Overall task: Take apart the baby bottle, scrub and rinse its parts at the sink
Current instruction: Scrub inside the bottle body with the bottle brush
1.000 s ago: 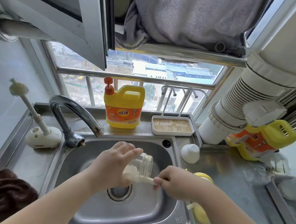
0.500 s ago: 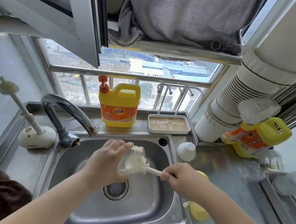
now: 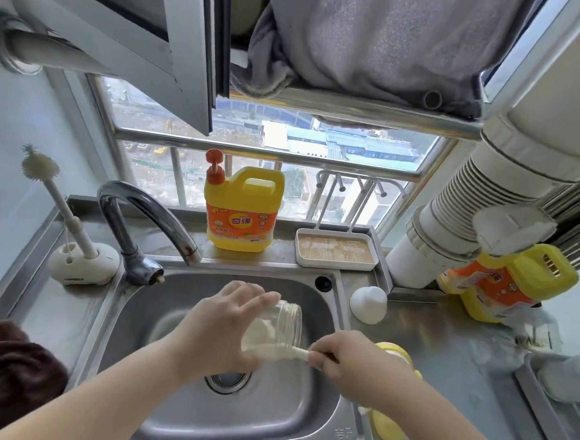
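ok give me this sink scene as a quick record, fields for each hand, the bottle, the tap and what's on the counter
left hand: grips the clear bottle body over the sink, bottle tipped on its side, mouth toward the right
right hand: holds the brush handle, brush head inside the bottle
tap: no water visible
counter: white cap right of the sink, yellow parts partly hidden behind the right hand
window ledge: yellow detergent jug

Brush (image 3: pixel 283 350) inside hand-held bottle (image 3: pixel 276 325)
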Demonstrator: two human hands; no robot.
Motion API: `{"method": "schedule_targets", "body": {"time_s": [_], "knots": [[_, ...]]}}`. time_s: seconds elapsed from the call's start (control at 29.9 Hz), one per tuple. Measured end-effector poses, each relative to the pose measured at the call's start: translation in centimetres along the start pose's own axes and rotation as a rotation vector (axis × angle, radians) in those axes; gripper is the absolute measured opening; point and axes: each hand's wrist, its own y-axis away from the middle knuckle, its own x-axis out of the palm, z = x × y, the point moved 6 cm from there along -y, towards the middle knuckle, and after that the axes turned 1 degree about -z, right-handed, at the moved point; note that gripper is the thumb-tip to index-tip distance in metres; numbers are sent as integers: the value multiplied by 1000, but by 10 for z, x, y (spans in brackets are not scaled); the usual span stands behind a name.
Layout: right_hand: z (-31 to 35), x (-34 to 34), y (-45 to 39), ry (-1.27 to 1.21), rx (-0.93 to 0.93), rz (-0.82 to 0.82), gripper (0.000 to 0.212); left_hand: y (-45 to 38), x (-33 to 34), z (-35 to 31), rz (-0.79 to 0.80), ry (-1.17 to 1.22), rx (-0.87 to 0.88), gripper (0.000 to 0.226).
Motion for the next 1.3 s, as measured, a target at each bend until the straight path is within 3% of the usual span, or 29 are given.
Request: {"method": "schedule_targets", "body": {"time_s": [0.1, 0.27, 0.43, 0.57, 0.67, 0.74, 0.77, 0.84, 0.97, 1.07, 1.14, 1.24, 1.3], "knots": [[-1, -5, -5, -209, 14, -4, 26, 5, 3, -9, 2, -43, -6, 98], [-9, -5, -7, -221, 35, -7, 24, 21, 9, -8, -38, 82, 14, 66], [-1, 8, -3, -298, -8, 63, 28, 15, -1, 7, 120, 111, -169, 98], [-2, -8, 3, -15, -27, 85, 19, 14, 1, 5, 192, 120, -131, 99], [4, -36, 0, 499, -102, -272, 6, 11, -2, 7, 123, 187, -171, 101], [10, -39, 2, 622, -130, -419, 29, 9, -8, 11, 60, 227, -196, 103], [11, -37, 1, 621, -120, -435, 30, 8, -11, 12, 49, 217, -189, 103], [10, -27, -1, 491, -94, -384, 9, 9, -16, 13, 26, 157, -160, 98], [3, 4, -8, -139, 20, 164, 26, 14, -11, 11, 2, 4, -38, 82], [6, 3, -3, -332, 82, 324, 28, 16, -9, 10, 11, 33, -16, 82], [2, -6, -7, -188, 87, 227, 25, 18, -5, 15, -4, 42, -31, 83], [7, -25, -14, 340, -73, -287, 9, 21, -1, 21, 0, 140, -131, 88], [14, -23, -12, 531, -180, -474, 27, 22, -3, 24, 29, 200, -186, 94]]}}
